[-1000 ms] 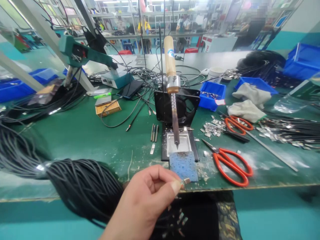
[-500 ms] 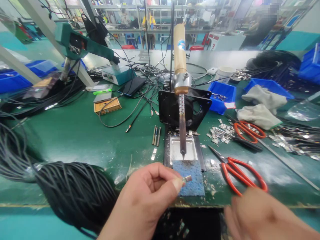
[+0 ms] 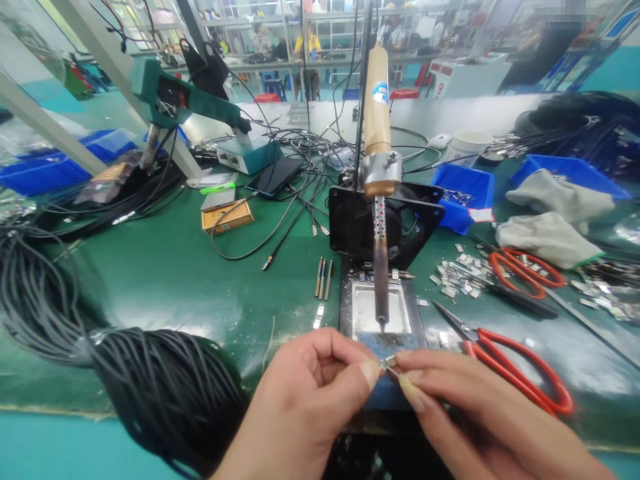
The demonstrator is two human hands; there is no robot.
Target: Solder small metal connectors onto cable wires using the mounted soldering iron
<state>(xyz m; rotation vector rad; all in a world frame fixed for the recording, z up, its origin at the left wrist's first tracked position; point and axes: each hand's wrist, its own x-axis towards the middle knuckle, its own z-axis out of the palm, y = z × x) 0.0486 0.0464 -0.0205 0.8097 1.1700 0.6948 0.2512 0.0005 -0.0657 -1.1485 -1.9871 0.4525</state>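
My left hand (image 3: 325,387) pinches a small silver metal connector (image 3: 388,362) between thumb and forefinger, above the blue sponge (image 3: 383,397). From the right, my right hand (image 3: 460,393) meets it, thumb and fingertips closing on the connector's end. A thin shiny edge shows between the right fingertips; its shape is partly hidden. Just beyond the hands, a soldering iron (image 3: 381,280) with a wooden handle hangs tip-down over a metal tray (image 3: 357,313). Red-handled scissors (image 3: 525,367) lie to the right of the sponge, partly behind my right hand.
A thick bundle of black cables (image 3: 165,387) lies at left. Behind the iron stands a black fan (image 3: 340,220). Loose metal shells (image 3: 463,277), a second red-handled tool (image 3: 517,273), gloves (image 3: 547,237) and a blue bin (image 3: 463,193) occupy the right. Several people work in the background.
My right hand has moved left and up from beside the scissors to the connector. My left hand keeps its pinch. The view has shifted slightly.
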